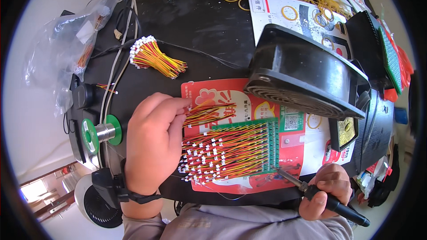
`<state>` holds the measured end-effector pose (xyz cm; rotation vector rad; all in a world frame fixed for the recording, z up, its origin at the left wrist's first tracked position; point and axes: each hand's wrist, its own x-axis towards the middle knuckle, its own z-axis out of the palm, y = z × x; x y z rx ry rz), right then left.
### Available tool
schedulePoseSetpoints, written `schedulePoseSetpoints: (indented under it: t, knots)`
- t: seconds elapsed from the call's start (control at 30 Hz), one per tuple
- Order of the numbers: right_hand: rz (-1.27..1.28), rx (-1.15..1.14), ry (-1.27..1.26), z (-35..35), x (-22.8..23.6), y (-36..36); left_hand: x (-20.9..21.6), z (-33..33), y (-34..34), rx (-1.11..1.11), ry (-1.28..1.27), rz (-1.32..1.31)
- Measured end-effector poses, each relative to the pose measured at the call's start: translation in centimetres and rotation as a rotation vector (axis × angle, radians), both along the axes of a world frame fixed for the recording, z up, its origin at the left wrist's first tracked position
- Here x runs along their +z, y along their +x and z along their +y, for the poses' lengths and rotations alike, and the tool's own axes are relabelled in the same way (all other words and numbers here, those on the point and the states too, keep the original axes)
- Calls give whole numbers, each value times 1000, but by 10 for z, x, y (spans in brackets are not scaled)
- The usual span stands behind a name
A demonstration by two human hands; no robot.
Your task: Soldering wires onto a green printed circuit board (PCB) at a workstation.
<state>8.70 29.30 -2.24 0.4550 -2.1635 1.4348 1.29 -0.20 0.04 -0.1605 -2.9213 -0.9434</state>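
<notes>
Between our left hand (pixel 153 126) and right hand (pixel 332 182), a green circuit board (pixel 272 140) on a red sheet (pixel 290 151), its rows of wires (pixel 235 149) running toward the left. Left hand curls at a wire bunch (pixel 212 113); whether pinching, we cannot tell. Right hand grips a soldering iron (pixel 346 211), tip near the board. Solder spool (pixel 106 132) left of the left hand; fan (pixel 304 69) beyond the right.

Lettering on flat printed matter. A rectangular red sheet (pixel 291 153) carries large decorative red characters, a line of smaller black characters (pixel 245 114) and a square black-and-white code (pixel 292 121). A rectangular white paper sheet (pixel 267 31) bears a boxed black heading (pixel 259 5); finer print is illegible.
</notes>
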Motion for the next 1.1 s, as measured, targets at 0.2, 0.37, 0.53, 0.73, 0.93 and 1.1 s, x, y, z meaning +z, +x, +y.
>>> schedulePoseSetpoints:
  t: [0.2,0.37,0.53,0.73,0.93,1.1]
  knots:
    - [49,-29,-84,-1,-3,-3,16,2,5,17,54,5]
    - [-13,-28,-74,-1,2,-1,13,5,4,5,-51,-36]
    - [-13,-50,-78,-3,4,-3,27,12,7,67,3,-27]
    - [-33,-7,-36,-1,5,-3,23,15,8,-5,-3,0]
    - [-29,-3,-54,-3,4,-4,23,14,11,-57,-94,63]
    - [-36,5,-45,-2,2,-2,19,15,9,13,-41,10]
